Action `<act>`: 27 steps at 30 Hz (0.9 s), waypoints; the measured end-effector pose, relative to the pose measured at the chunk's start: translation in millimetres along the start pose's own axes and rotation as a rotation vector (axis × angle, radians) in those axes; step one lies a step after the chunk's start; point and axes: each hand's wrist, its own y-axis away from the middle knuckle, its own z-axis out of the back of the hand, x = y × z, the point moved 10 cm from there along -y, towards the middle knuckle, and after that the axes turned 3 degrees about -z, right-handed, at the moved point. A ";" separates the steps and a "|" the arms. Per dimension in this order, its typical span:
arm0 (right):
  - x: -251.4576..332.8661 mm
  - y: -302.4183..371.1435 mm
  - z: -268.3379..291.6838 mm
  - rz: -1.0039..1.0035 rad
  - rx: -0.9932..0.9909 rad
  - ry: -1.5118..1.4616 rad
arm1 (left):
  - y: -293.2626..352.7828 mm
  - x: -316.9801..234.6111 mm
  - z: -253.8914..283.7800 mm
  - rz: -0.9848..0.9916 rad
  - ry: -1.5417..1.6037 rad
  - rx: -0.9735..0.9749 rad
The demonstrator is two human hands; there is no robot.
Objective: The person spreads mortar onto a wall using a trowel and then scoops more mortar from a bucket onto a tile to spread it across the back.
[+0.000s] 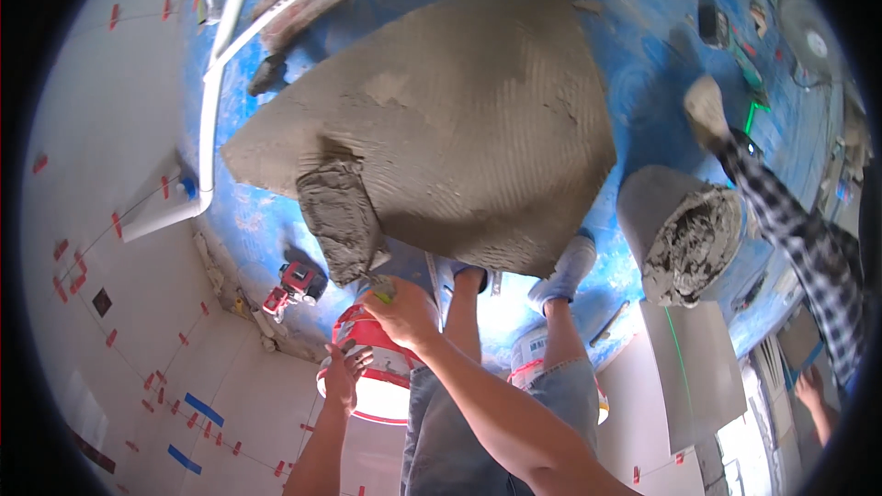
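My right hand (401, 310) is closed around the yellow-green handle of a trowel at the near left of a large tile (459, 119). The trowel's blade (340, 220) is heaped with wet grey mortar and lies over the tile's near-left edge. Combed ridges of grey mortar coat the tile's face. My left hand (345, 375) is open with its fingers apart, beside a red and white bucket (381, 400); whether it touches the bucket I cannot tell. Part of the trowel's handle is hidden in my right hand.
A tipped bucket (694, 243) of mortar lies right of the tile. Another person's plaid-clad limb (781, 197) reaches in there. A white pipe (213, 110) runs along the left, near a mortar-caked float (303, 2). A red device (294, 289) sits near left; a panel (698, 372) stands lower right.
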 end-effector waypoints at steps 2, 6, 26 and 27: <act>-6.6 6.9 14.8 -0.002 -0.042 0.006 | 0.1 0.3 3.4 0.018 -0.002 -0.029; -80.8 37.7 43.8 -0.120 -0.084 -0.197 | -0.8 -4.9 -10.4 0.049 -0.065 -0.027; -55.8 121.9 259.1 0.164 -0.388 0.570 | 8.7 -13.6 -107.6 0.045 -0.200 0.105; -22.0 107.3 236.9 0.164 -0.274 0.562 | 10.1 -12.6 -106.7 0.052 -0.182 0.097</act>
